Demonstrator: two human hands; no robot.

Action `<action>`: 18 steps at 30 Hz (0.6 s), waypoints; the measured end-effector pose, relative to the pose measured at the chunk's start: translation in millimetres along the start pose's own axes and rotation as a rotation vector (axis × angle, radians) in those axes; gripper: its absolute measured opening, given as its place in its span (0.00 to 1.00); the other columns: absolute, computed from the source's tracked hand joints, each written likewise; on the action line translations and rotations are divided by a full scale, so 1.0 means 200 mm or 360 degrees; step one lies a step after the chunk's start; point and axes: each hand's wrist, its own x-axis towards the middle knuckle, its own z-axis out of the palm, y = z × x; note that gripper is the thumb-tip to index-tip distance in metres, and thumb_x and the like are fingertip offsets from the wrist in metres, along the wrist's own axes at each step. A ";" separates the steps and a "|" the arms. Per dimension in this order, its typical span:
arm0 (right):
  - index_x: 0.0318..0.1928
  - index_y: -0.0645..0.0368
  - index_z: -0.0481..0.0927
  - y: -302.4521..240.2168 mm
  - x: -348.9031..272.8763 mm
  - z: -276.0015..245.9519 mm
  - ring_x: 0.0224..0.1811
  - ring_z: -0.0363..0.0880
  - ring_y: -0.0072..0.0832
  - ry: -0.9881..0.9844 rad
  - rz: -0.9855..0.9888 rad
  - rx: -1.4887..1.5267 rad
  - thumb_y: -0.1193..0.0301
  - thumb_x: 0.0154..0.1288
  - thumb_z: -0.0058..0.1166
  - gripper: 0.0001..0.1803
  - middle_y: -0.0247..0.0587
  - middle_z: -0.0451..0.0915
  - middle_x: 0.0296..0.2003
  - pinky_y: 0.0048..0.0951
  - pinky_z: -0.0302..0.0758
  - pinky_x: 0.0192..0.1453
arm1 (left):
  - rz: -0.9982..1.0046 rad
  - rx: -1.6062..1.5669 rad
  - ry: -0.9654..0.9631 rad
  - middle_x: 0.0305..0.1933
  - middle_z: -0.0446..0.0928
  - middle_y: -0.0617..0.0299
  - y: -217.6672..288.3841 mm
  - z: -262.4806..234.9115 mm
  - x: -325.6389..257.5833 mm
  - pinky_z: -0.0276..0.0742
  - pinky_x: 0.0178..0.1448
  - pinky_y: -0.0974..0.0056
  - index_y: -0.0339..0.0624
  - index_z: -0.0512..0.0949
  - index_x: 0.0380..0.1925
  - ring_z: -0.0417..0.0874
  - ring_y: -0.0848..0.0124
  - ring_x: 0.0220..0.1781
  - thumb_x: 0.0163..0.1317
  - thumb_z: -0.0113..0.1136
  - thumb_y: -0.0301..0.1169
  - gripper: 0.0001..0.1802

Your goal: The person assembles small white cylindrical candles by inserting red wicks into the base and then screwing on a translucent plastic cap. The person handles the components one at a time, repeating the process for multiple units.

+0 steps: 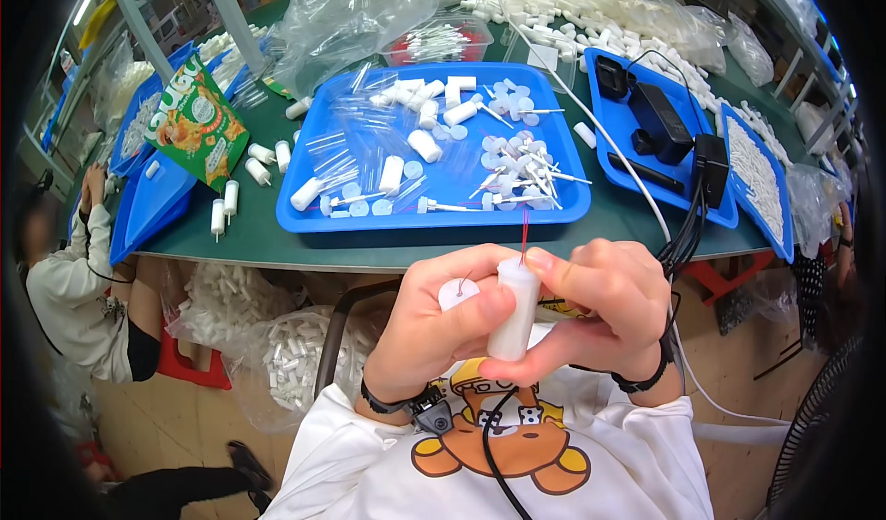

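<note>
Gripping wht cyl. (513,317) top-to-base, R fingers (591,285) spread; L fingers (480,317) curled round 2nd wht pc. (455,295)

Left hand (426,319) and right hand (611,306) curled, close together.

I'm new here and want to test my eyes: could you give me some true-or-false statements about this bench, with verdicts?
1. The right hand holds a white cylinder. True.
2. The left hand is empty. False: it holds a second white piece with a round top.
3. Thin red strands show above the cylinder's top. True.
4. The tray right in front of the hands is yellow. False: the tray is blue.
5. The green snack bag stands left of that tray. True.
</note>
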 end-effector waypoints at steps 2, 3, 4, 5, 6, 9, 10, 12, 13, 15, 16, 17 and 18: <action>0.37 0.60 0.77 -0.01 0.00 0.01 0.15 0.68 0.20 -0.0017 0.0124 0.0059 0.56 0.30 0.73 0.32 0.31 0.69 0.18 0.19 0.63 0.15 | 0.0030 0.0017 0.0029 0.12 0.63 0.70 -0.01 0.00 0.01 0.55 0.16 0.75 0.25 0.71 0.36 0.59 0.85 0.11 0.56 0.57 0.46 0.28; 0.38 0.60 0.77 -0.02 0.00 0.00 0.17 0.69 0.21 -0.0036 0.0194 0.0130 0.56 0.30 0.73 0.32 0.31 0.70 0.20 0.19 0.64 0.17 | 0.0011 0.0010 -0.0031 0.11 0.63 0.70 0.00 -0.02 0.01 0.54 0.15 0.75 0.25 0.71 0.35 0.58 0.84 0.10 0.57 0.56 0.46 0.28; 0.38 0.60 0.77 -0.03 0.00 0.00 0.19 0.69 0.21 -0.0059 0.0232 0.0151 0.56 0.30 0.73 0.33 0.32 0.71 0.23 0.19 0.65 0.18 | -0.0010 0.0002 -0.0092 0.11 0.62 0.71 0.01 -0.05 0.00 0.53 0.14 0.74 0.25 0.71 0.34 0.58 0.84 0.10 0.57 0.54 0.47 0.27; 0.39 0.60 0.77 -0.04 0.01 0.00 0.21 0.69 0.21 -0.0081 0.0270 0.0170 0.56 0.29 0.73 0.33 0.32 0.71 0.25 0.19 0.65 0.19 | -0.0030 -0.0007 -0.0154 0.11 0.62 0.71 0.01 -0.06 0.00 0.53 0.14 0.74 0.25 0.71 0.33 0.57 0.84 0.09 0.58 0.53 0.47 0.27; 0.39 0.60 0.77 -0.05 0.01 -0.01 0.23 0.70 0.22 -0.0101 0.0307 0.0188 0.55 0.29 0.73 0.34 0.33 0.71 0.28 0.20 0.66 0.20 | -0.0010 0.0007 -0.0169 0.11 0.62 0.70 0.01 -0.06 0.01 0.52 0.13 0.73 0.26 0.71 0.32 0.57 0.83 0.09 0.58 0.51 0.47 0.27; 0.39 0.60 0.78 -0.05 0.00 0.00 0.22 0.68 0.21 -0.0088 0.0216 0.0121 0.56 0.29 0.73 0.34 0.33 0.70 0.26 0.20 0.66 0.19 | 0.0051 0.0031 -0.0179 0.10 0.62 0.69 0.00 -0.06 0.00 0.51 0.12 0.72 0.27 0.70 0.27 0.57 0.81 0.08 0.58 0.49 0.46 0.26; 0.39 0.61 0.78 -0.05 0.00 0.00 0.21 0.68 0.21 -0.0082 0.0205 0.0124 0.57 0.29 0.73 0.33 0.33 0.70 0.26 0.19 0.66 0.19 | 0.0070 0.0030 -0.0166 0.10 0.62 0.68 -0.01 -0.06 0.00 0.51 0.12 0.71 0.28 0.70 0.26 0.57 0.80 0.08 0.58 0.48 0.46 0.25; 0.39 0.61 0.78 -0.06 0.00 0.00 0.20 0.67 0.20 -0.0074 0.0179 0.0133 0.57 0.29 0.73 0.33 0.33 0.69 0.24 0.19 0.65 0.19 | 0.0093 0.0020 -0.0139 0.10 0.62 0.67 -0.03 -0.05 -0.01 0.51 0.12 0.70 0.29 0.69 0.25 0.57 0.79 0.08 0.57 0.48 0.46 0.24; 0.39 0.61 0.78 -0.06 0.00 -0.01 0.20 0.67 0.20 -0.0065 0.0167 0.0131 0.57 0.29 0.73 0.33 0.32 0.68 0.23 0.19 0.64 0.18 | 0.0092 0.0013 -0.0132 0.10 0.62 0.66 -0.03 -0.04 -0.01 0.51 0.12 0.70 0.29 0.69 0.25 0.57 0.78 0.08 0.56 0.48 0.45 0.24; 0.38 0.61 0.78 -0.06 0.00 -0.01 0.18 0.66 0.20 -0.0044 0.0127 0.0110 0.58 0.29 0.73 0.32 0.31 0.67 0.22 0.18 0.63 0.16 | 0.0039 0.0023 -0.0194 0.15 0.65 0.64 -0.03 -0.05 -0.01 0.54 0.15 0.72 0.29 0.71 0.29 0.61 0.78 0.13 0.55 0.48 0.47 0.25; 0.38 0.62 0.78 -0.06 0.00 -0.01 0.17 0.65 0.19 -0.0029 0.0101 0.0094 0.59 0.30 0.73 0.32 0.31 0.66 0.21 0.18 0.62 0.16 | -0.0015 0.0041 -0.0261 0.20 0.69 0.63 -0.03 -0.07 -0.01 0.57 0.18 0.75 0.28 0.72 0.34 0.66 0.80 0.18 0.54 0.48 0.49 0.28; 0.38 0.62 0.78 -0.06 -0.01 -0.01 0.16 0.65 0.19 -0.0014 0.0074 0.0078 0.59 0.30 0.73 0.31 0.31 0.66 0.20 0.18 0.61 0.15 | -0.0070 0.0060 -0.0328 0.25 0.73 0.61 -0.04 -0.09 -0.01 0.60 0.21 0.78 0.28 0.73 0.39 0.70 0.81 0.23 0.53 0.47 0.51 0.31; 0.38 0.62 0.78 -0.06 -0.01 -0.01 0.16 0.65 0.19 -0.0011 0.0055 0.0105 0.60 0.30 0.73 0.31 0.31 0.65 0.20 0.18 0.61 0.14 | -0.0070 0.0053 -0.0377 0.25 0.73 0.61 -0.04 -0.11 0.00 0.59 0.21 0.78 0.28 0.73 0.38 0.70 0.81 0.23 0.53 0.47 0.51 0.31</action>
